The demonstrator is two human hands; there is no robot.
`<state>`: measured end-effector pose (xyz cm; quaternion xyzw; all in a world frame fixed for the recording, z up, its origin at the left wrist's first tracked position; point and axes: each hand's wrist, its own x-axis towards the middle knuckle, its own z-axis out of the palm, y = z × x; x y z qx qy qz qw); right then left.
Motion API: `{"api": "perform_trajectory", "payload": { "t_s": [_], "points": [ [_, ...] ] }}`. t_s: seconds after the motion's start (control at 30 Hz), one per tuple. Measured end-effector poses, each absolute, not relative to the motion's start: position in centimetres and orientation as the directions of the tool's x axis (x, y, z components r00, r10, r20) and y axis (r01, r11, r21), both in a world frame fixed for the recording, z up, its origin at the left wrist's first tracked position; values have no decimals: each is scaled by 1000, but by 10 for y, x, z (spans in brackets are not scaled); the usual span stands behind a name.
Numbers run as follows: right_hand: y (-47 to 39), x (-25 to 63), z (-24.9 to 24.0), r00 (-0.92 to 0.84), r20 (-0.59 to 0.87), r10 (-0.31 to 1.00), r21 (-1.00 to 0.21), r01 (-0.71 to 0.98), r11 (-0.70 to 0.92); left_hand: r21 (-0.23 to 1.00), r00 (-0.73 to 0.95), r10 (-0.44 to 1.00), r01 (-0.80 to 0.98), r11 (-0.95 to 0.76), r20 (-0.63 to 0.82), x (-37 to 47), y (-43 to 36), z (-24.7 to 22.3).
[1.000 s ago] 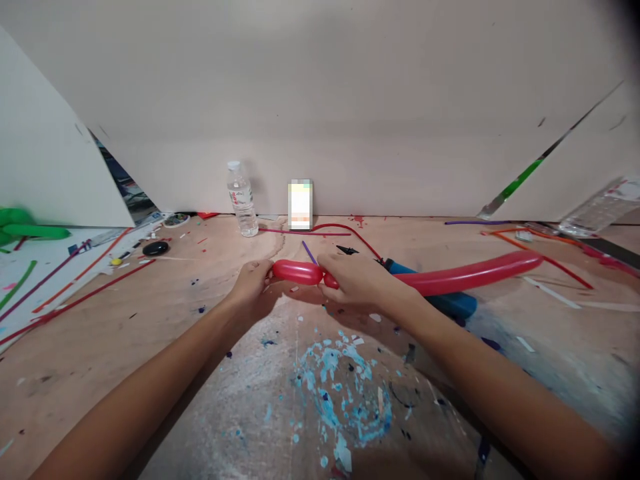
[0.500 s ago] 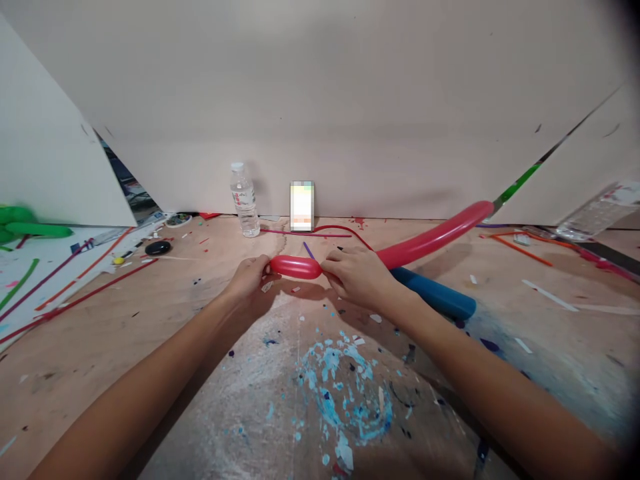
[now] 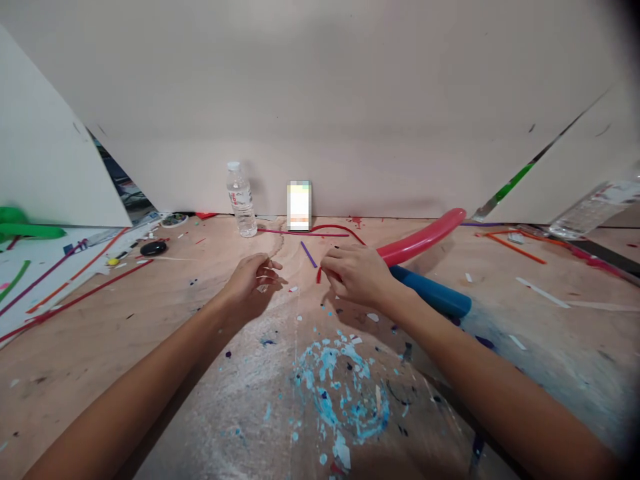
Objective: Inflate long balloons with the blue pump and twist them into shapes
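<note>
Since the earlier frame, the red balloon point(image 3: 423, 237) has been let go by the left hand point(image 3: 250, 277), which is held loosely curled and parted. It is clamped in the right hand point(image 3: 357, 273), its limp tip exposed, its inflated length angled rightward near a blue tube point(image 3: 435, 291). Beyond, a bottle point(image 3: 243, 205) and phone point(image 3: 299, 208) are stood by the panel point(image 3: 375, 133).

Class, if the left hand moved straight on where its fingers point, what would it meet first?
Most likely the red tip beside the right hand. The purple strip lies near that line too, but how high the left hand is remains unclear.
</note>
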<state>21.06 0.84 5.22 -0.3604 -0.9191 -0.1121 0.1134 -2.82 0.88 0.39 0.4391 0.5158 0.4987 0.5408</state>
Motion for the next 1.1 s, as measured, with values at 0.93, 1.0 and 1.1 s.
{"api": "perform_trajectory", "payload": {
  "t_s": [0.93, 1.0, 1.1],
  "points": [
    [-10, 190, 38, -857, 283, 430, 150, 483, 863, 844, 600, 770, 511, -162, -216, -9, -22, 34],
    [-11, 188, 36, -864, 285, 416, 136, 466, 875, 846, 661, 702, 510, -158, -267, -14, -22, 35],
    [-11, 188, 36, -873, 282, 399, 99, 440, 893, 889, 758, 576, 444, -115, -305, -22, -18, 34]
  ]
}}
